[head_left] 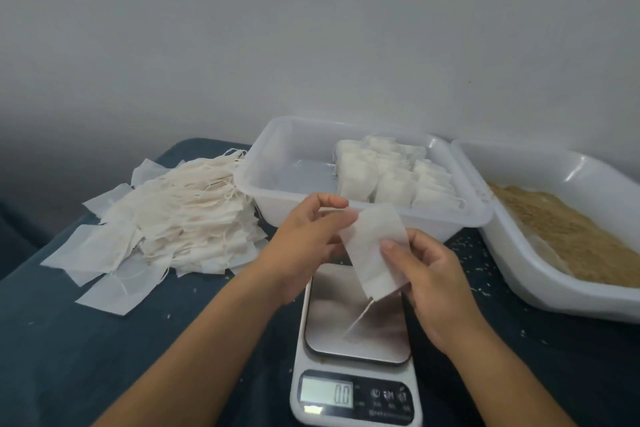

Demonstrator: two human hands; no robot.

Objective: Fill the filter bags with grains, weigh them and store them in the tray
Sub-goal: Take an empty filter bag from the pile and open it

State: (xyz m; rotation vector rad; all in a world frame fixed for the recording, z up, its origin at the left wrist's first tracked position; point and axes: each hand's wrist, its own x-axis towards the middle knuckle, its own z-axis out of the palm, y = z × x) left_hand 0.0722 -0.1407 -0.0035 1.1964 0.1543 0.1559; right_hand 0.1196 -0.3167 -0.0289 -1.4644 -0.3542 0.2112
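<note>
Two bare forearms, no sleeves in view; left hand [304, 246] and right hand [433, 284] ungloved, fingernails short and unpainted.

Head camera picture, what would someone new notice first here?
First, the two hands, left hand and right hand, holding an empty filter bag above the scale, which reads 0.0. Behind it is a tray of filled bags, with a heap of empty bags at left.

A flat, empty white filter bag [372, 246] is being held tilted above the scale [356, 333], its string dangling. Filled bags [394, 177] are being kept upright in the clear tray [277, 198]. Brown grains [568, 236] are lying in the white tub [540, 284].
</note>
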